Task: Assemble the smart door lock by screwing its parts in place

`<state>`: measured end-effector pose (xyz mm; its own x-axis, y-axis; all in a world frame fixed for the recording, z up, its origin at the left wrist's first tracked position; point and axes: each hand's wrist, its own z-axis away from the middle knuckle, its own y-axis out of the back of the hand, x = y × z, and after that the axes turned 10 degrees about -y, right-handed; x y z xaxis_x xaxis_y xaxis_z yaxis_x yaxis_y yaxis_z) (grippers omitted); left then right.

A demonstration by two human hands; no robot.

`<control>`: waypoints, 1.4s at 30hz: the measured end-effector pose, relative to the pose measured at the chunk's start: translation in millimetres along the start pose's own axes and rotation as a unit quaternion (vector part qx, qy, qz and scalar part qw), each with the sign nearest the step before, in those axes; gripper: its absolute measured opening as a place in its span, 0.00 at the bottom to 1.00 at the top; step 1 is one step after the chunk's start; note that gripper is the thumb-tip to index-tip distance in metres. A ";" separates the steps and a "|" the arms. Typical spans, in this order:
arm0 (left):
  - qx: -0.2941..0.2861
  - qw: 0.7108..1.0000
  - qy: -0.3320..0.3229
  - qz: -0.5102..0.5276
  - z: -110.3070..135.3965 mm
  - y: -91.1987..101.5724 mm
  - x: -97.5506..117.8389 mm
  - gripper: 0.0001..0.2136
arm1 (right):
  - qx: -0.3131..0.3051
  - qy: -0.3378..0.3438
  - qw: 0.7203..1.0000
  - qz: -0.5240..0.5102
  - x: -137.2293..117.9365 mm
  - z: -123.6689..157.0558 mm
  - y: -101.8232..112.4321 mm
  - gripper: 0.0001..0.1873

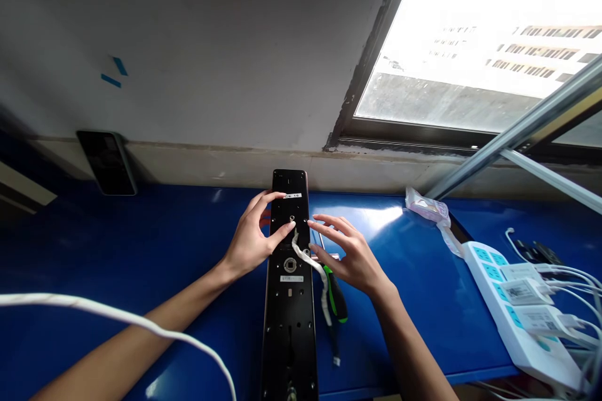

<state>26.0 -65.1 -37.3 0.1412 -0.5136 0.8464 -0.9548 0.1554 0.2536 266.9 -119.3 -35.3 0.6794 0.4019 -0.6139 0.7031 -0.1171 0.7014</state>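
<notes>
A long black door lock panel lies lengthwise in front of me, its far end by the wall. It bears small white labels, screw holes and a round fitting with a square hole. My left hand grips its left edge, thumb on the face near a small hole and index finger at the upper label. From near that thumb a white-wrapped cable runs over the right edge to a small connector. My right hand is open, fingertips beside the right edge. A green-and-black screwdriver lies partly hidden behind the cable.
A white power strip with several chargers and cables stands at the right, near a plastic packet and a metal frame bar. A dark-screened device leans on the wall at left. A white cord crosses my left forearm.
</notes>
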 end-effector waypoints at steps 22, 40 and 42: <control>0.002 0.941 0.244 0.234 -7.1 -3.8 11.2 0.31 | -0.036 -0.121 0.977 -0.169 -6.5 -6.7 -15.0 0.13; -0.028 0.944 0.224 0.239 2.6 -9.2 4.9 0.39 | -0.036 -0.196 0.951 -0.234 -11.5 -4.3 -22.1 0.18; -0.014 0.959 0.195 0.205 4.6 -12.9 4.1 0.39 | -0.035 -0.190 0.957 -0.217 -12.2 -3.4 -23.4 0.18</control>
<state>37.7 -73.2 -39.2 -0.1529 -0.0507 0.9869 -0.9440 0.3031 -0.1307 241.4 -118.4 -43.1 0.3626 0.0380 -0.9312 0.9298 0.0531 0.3642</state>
